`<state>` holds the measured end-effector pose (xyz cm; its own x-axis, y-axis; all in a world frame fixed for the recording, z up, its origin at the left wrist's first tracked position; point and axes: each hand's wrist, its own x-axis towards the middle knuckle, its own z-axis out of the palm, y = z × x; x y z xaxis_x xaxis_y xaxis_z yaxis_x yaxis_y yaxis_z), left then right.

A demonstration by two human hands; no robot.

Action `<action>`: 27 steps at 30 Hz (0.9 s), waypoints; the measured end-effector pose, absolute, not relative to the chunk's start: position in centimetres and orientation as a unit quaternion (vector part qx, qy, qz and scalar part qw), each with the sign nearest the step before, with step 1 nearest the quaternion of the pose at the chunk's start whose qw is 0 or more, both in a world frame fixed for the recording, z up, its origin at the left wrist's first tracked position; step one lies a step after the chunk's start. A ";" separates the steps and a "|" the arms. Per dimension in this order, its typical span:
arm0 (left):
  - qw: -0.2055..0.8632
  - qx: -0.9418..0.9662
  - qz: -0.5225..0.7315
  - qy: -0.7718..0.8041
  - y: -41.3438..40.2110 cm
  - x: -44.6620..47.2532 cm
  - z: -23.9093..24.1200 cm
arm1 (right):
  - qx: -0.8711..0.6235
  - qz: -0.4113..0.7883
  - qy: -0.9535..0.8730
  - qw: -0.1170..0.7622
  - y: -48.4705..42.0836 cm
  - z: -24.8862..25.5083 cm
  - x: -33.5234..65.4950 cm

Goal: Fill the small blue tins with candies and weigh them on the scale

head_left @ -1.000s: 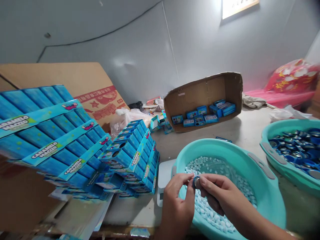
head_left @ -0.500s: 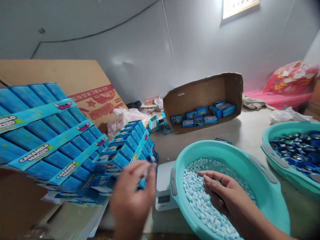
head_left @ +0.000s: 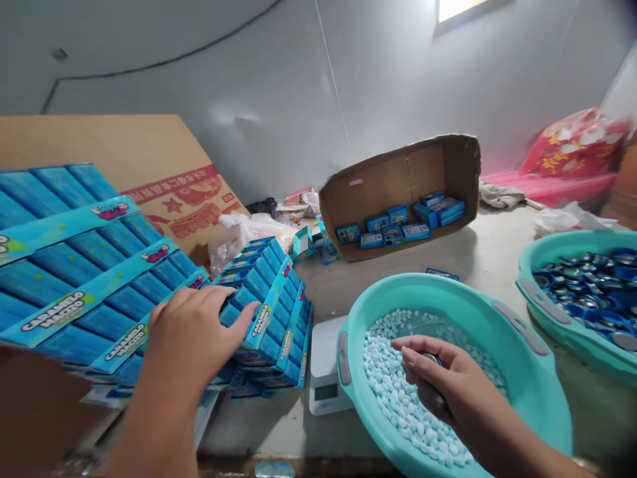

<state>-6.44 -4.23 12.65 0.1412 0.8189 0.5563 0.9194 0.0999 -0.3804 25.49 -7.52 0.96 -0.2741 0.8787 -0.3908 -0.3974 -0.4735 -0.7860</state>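
My left hand [head_left: 199, 328] reaches over the nearer stack of blue display cartons [head_left: 281, 332]. Its thumb and fingers straddle a small blue box [head_left: 243, 299] in the top row; the fingertips are partly hidden. Above the pale-blue tablets [head_left: 393, 382], my right hand [head_left: 442, 378] is curled around a small round metal tin [head_left: 430, 358], mostly covered by the fingers. These tablets lie in a turquoise basin [head_left: 535, 405]. Beside the basin, left of it, is a white scale [head_left: 326, 352].
Taller stacked cartons [head_left: 79, 259] lean at the left. A second turquoise basin [head_left: 530, 275] at the right holds blue and silver metal pieces. Behind, an open cardboard box [head_left: 398, 172] contains several small blue boxes. A plastic bag [head_left: 233, 239] lies beside the stacks.
My left hand has moved left, from beside the scale onto the nearer stack. The small dark object seen at its fingertips is out of sight. My right hand has barely moved.
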 end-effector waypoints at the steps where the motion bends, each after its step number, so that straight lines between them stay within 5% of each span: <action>1: 0.364 -0.666 -0.077 -0.647 -4.4 -6.4 12.4 | -0.425 0.748 -0.283 0.423 -7.6 1.0 25.4; 9: 0.292 -0.603 -0.169 -0.722 -5.1 -4.3 12.3 | -0.362 0.800 -0.254 0.405 -7.9 1.9 25.6; 15: 0.203 -0.663 -0.472 -0.544 -10.1 4.2 9.1 | -0.313 0.841 -0.217 0.384 -7.9 1.5 25.5; 19: -0.004 -0.827 -0.369 -0.424 -10.4 9.1 4.9 | -0.322 0.855 -0.187 0.362 -8.4 1.8 25.0; 27: -0.052 -0.856 -0.341 -0.385 -9.1 9.7 2.6 | -0.376 0.840 -0.174 0.351 -8.4 1.6 24.7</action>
<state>9.68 -9.07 2.55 0.4702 0.6950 0.5439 0.6243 -0.6976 0.3517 24.66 -8.40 1.62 -0.4708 0.7206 -0.5091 -0.4592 -0.6928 -0.5560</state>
